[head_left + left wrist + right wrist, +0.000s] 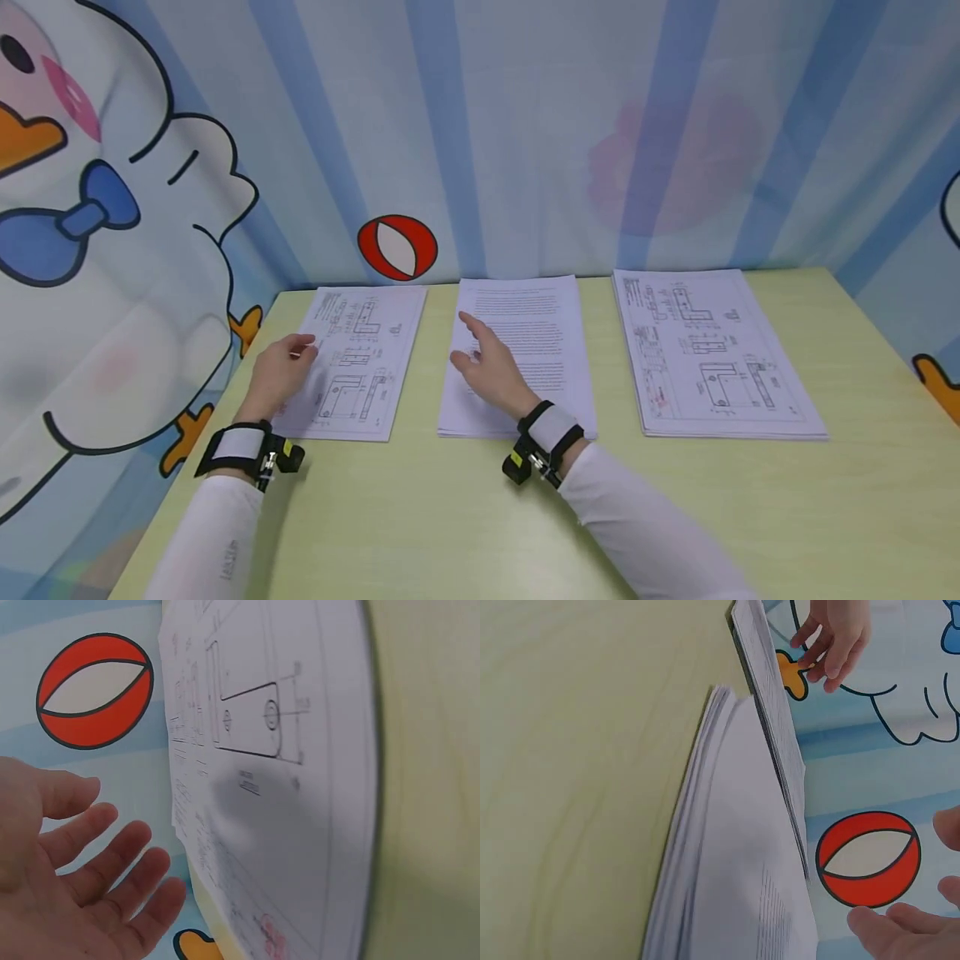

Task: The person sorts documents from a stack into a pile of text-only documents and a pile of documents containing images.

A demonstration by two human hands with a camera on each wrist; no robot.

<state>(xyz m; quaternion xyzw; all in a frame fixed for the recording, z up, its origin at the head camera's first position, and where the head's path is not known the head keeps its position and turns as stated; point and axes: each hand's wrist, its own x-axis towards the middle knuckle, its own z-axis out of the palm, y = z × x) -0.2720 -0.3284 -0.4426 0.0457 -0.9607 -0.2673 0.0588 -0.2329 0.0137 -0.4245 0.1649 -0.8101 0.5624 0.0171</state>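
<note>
My left hand [279, 373] hovers over the left edge of the left paper stack [341, 408], whose top sheet carries a technical drawing. Its fingers are loosely bent and hold nothing, as the left wrist view shows. Over the middle stack [517, 417], topped by a page of printed text lines, is my right hand [495, 367], fingers extended and thumb apart, with nothing in its grasp. In the right wrist view, the middle stack [735, 825] shows several layered sheets at its edge, and the fingertips [885, 930] of the right hand appear at the lower right.
A third stack [712, 417] with a technical drawing on top lies at the right on the pale yellow-green table [420, 517]. A curtain [525, 142] with cartoon prints, including a red and white ball [397, 247], hangs behind the table and at its left side.
</note>
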